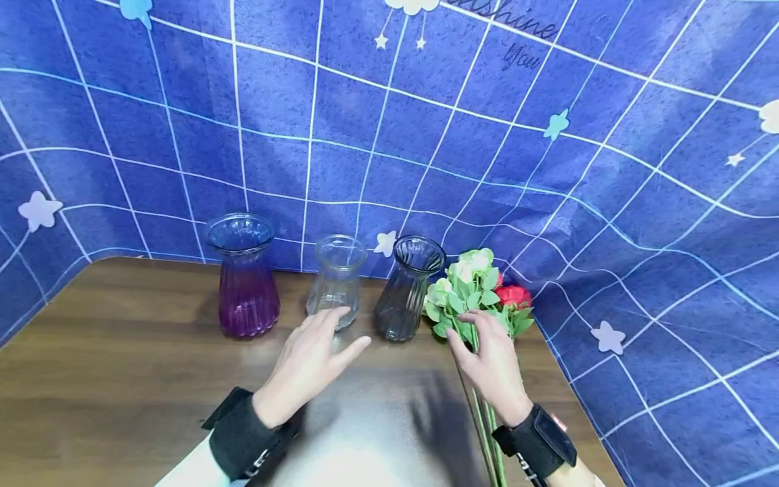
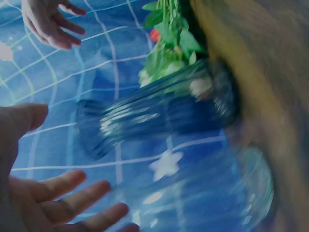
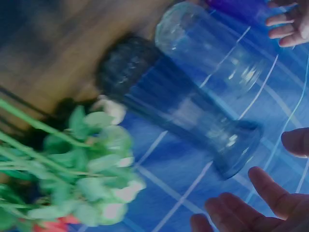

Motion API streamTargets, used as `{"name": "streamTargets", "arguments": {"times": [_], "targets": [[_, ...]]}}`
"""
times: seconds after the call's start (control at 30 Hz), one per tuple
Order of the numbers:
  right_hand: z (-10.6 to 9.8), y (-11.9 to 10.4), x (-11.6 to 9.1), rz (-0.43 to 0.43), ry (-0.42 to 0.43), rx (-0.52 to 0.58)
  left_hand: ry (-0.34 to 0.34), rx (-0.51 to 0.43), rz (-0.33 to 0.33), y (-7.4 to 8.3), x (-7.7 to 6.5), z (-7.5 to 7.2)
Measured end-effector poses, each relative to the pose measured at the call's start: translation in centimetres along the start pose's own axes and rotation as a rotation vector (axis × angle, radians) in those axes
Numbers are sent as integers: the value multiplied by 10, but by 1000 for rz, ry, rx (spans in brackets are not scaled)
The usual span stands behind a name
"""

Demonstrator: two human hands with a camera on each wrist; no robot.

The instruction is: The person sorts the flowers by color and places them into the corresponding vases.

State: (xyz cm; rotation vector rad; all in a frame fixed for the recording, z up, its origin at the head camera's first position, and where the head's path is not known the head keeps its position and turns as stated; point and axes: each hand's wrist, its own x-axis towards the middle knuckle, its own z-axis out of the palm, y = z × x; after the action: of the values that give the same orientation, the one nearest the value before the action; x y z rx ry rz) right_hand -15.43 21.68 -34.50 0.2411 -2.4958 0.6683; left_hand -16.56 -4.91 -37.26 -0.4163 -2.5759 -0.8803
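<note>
Three ribbed glass vases stand in a row at the back of the table: a blue-to-purple vase (image 1: 248, 291), a clear vase (image 1: 335, 287) and a dark grey vase (image 1: 404, 297). Right of them lies a bunch of artificial flowers (image 1: 471, 294), white and red blooms with green leaves and long stems toward the front. My left hand (image 1: 310, 355) hovers in front of the clear vase, thumb spread, holding nothing. Over the flower stems is my right hand (image 1: 489, 362), its fingers apart with nothing between them. In the left wrist view the left fingers (image 2: 72, 208) are spread near the vases.
The brown wooden table (image 1: 122, 379) carries all of this. A blue cloth (image 1: 274, 101) with a white grid and stars hangs behind and along the right side, close to the vases and flowers. Shadows of the hands fall on the tabletop.
</note>
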Motion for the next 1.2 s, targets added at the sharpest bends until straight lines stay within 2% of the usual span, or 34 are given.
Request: {"name": "streamTargets", "arguments": {"times": [0.2,0.3,0.47,0.6,0.77,0.9,1.07,1.2], "targets": [[-9,36,-5,170,-6,-1,-7,-172,-35,8,33,33],[-8,48,-8,250,-29,-1,-25,-225,-56,10,49,46],[-6,65,-13,325,-60,-7,-58,-265,-69,13,71,65],[-2,74,-18,383,-87,3,-82,-277,-90,16,84,78],[7,83,-22,396,-130,-6,-118,-295,-130,19,95,88],[18,87,-25,386,-210,-6,-94,-282,-140,19,103,93],[32,93,-31,398,-323,-24,-102,-249,-149,20,105,101],[38,97,-32,392,-361,-53,-97,-237,-147,22,108,104]]}}
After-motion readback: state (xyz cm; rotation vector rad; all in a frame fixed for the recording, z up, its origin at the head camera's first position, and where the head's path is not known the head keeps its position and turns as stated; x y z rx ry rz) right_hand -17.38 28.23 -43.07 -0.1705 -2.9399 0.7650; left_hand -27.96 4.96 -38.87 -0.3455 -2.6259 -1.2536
